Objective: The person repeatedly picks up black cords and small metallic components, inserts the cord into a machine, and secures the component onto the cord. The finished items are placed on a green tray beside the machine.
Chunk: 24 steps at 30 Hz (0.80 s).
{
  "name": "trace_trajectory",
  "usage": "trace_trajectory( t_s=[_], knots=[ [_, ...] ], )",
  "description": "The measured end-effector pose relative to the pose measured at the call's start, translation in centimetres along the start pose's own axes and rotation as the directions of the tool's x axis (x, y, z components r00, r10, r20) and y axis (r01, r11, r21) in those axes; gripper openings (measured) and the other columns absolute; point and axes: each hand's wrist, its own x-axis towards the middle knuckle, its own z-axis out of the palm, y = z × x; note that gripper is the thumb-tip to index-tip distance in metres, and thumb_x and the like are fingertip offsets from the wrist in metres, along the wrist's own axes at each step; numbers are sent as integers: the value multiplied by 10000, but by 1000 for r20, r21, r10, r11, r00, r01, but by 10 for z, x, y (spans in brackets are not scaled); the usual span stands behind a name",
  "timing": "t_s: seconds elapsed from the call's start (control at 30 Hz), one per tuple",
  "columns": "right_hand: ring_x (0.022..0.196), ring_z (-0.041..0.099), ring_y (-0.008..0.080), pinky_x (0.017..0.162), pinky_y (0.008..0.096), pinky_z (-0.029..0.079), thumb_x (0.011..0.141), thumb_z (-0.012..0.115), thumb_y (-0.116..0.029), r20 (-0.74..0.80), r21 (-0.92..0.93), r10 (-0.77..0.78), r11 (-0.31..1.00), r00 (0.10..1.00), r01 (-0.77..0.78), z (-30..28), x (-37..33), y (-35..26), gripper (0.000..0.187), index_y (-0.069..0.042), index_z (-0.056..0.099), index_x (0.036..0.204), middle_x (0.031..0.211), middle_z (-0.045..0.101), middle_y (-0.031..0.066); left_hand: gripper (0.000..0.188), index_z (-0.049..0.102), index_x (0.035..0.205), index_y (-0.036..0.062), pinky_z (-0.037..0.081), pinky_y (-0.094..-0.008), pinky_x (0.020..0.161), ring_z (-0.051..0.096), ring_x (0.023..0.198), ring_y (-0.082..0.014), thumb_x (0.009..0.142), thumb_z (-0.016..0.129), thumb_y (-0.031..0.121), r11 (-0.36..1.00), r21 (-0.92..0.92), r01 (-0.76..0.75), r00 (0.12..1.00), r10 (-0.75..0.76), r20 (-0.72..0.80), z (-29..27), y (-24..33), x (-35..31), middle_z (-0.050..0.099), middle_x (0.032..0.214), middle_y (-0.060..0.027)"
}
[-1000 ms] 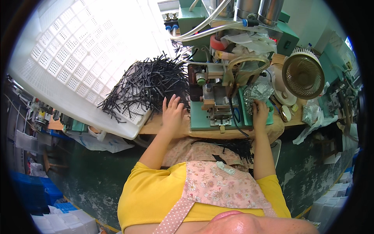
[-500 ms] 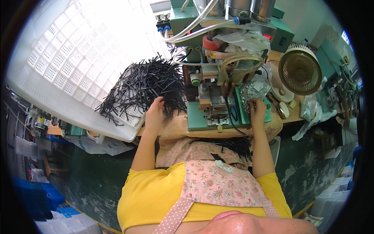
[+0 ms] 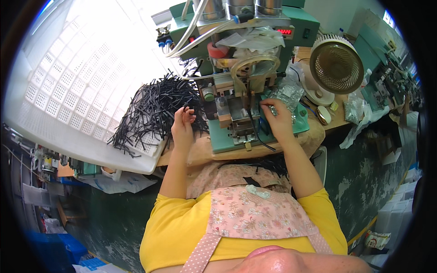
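My left hand is raised at the right edge of a heap of thin black strips. Its fingers are closed, and a dark bit of strip shows at the fingertips. My right hand is at the right side of the green bench press, thumb and forefinger pinched close to its tooling. What that pinch holds, if anything, is too small to make out. Small shiny metal pieces show by the fingers, over the green tray. A dark cable hangs down the front of the press.
A large white perforated basket leans at the left, with the strips at its lower edge. Clear bags of metal parts lie right of the press. Beyond are a round fan and another green machine. More black strips lie in my lap.
My left hand has come away from the strip heap, a dark bit at its fingertips. My right hand has moved left from the metal parts toward the press tooling. The view has shifted slightly.
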Motion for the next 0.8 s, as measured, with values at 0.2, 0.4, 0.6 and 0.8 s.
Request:
trace_trajectory(
  t_s=[0.2, 0.4, 0.6, 0.8],
  knots=[
    [890, 588, 251, 824, 367, 432, 818, 679, -114, 43, 17, 90, 996, 995, -91, 17, 5, -21, 162, -64, 612, 957, 931, 647, 69, 316, 632, 1089, 27, 526, -311, 762, 653, 857, -245, 805, 569, -95, 891, -4, -454, 891, 454, -1, 32, 61, -5, 664, 1011, -130],
    [905, 622, 215, 805, 325, 476, 832, 696, -121, 76, 268, 203, 939, 976, -216, 24, 5, -28, 189, -45, 581, 961, 914, 635, 79, 357, 683, 1035, 54, 548, -333, 803, 657, 941, -246, 680, 695, 13, 629, 63, -775, 630, 762, 150, 66, 100, -20, 669, 1037, -80],
    [902, 605, 259, 825, 343, 464, 824, 696, -107, -4, -13, 62, 998, 998, -62, 6, 8, -16, 188, -45, 590, 967, 915, 634, 97, 315, 673, 1006, 33, 568, -313, 736, 673, 975, -257, 692, 701, 40, 631, 14, -776, 620, 758, 202, 93, 87, -20, 671, 1019, -94],
    [957, 580, 281, 808, 385, 436, 829, 677, -98, -174, -285, 126, 943, 977, -172, -53, -3, 74, 182, -80, 620, 1000, 976, 640, 76, 283, 671, 988, 40, 568, -307, 733, 675, 980, -251, 706, 700, 45, 597, -19, -802, 587, 794, 159, 98, 76, -19, 675, 1020, -95]
  ],
)
